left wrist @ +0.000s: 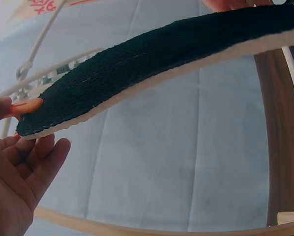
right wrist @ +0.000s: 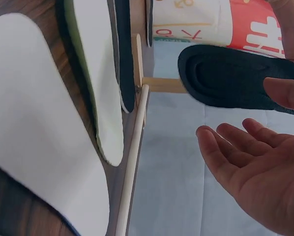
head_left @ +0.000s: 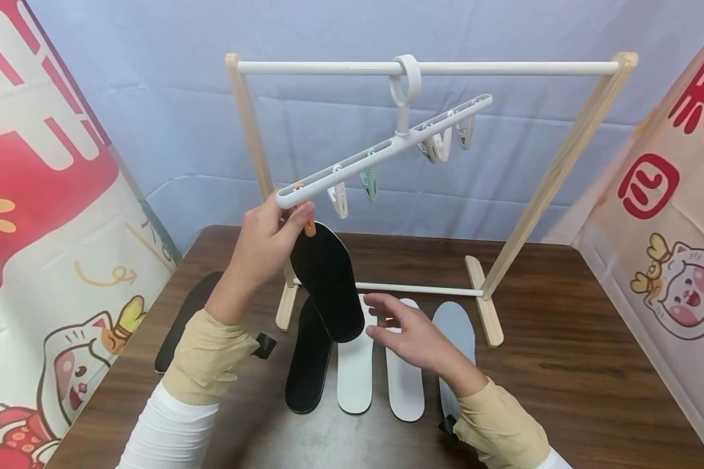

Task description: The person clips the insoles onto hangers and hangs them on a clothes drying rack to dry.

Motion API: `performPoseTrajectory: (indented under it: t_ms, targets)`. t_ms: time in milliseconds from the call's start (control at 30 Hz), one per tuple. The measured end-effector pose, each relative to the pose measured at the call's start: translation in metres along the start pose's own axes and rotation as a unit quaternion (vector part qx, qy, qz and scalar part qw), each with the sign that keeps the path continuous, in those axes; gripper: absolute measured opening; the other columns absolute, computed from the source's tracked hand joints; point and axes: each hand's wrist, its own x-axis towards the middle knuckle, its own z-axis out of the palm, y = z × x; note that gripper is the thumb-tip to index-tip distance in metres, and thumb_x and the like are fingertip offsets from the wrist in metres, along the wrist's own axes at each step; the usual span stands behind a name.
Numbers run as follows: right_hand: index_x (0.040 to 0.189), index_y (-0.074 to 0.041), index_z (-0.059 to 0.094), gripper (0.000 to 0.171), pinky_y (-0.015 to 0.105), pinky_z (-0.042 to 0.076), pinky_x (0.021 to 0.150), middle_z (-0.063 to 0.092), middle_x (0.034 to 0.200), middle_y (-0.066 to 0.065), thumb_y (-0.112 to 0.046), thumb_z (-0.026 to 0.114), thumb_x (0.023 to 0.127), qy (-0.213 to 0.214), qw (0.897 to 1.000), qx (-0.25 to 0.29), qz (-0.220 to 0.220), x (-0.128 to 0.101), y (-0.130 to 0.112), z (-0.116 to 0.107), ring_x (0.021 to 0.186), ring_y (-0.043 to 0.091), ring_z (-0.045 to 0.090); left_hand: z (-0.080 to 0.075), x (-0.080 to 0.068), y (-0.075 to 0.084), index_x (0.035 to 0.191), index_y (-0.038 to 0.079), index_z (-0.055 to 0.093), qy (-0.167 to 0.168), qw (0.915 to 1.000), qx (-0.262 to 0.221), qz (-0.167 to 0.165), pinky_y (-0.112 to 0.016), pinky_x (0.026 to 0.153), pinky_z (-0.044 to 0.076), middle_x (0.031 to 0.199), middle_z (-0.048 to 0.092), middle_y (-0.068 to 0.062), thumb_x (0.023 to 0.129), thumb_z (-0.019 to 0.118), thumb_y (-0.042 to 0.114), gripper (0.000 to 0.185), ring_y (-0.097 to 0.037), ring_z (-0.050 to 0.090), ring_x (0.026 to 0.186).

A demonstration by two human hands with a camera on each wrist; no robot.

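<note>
A: Left hand (head_left: 268, 242) was up at the low end of the white clip hanger (head_left: 387, 146), fingers curled, pinching the orange clip (head_left: 309, 225). Black insole (head_left: 328, 280) hung from that clip, tilted.

B: Right hand (head_left: 413, 335)?

A: Fingers straight, slightly spread, held nothing, just beside the hanging insole's lower end, above the table (head_left: 563, 365).

B: Anything else down there?

A: Another black insole (head_left: 308, 365), two white ones (head_left: 354, 378) & a grey one (head_left: 454, 326) lay flat by the wooden rack (head_left: 554, 169). Hanger's ring sat over the rack's top bar.
</note>
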Motion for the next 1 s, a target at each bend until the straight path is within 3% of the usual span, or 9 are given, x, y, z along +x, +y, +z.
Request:
performPoseTrajectory:
  t_ms: [1000]
  targets:
    - [0.143,-0.007,0.053,0.047,0.051,0.049,0.101,0.058,0.142,0.013,-0.017,0.065,0.099,0.023,0.998,-0.062,0.007,-0.016,0.015,-0.019,0.121,0.037,0.063,-0.001,0.001,-0.004,0.103,0.008,0.06,0.01,0.9995,-0.018,-0.025,-0.027,0.067,0.044,0.078,0.069,-0.002,0.1,0.066,0.025,0.019,-0.012,0.062,0.075]
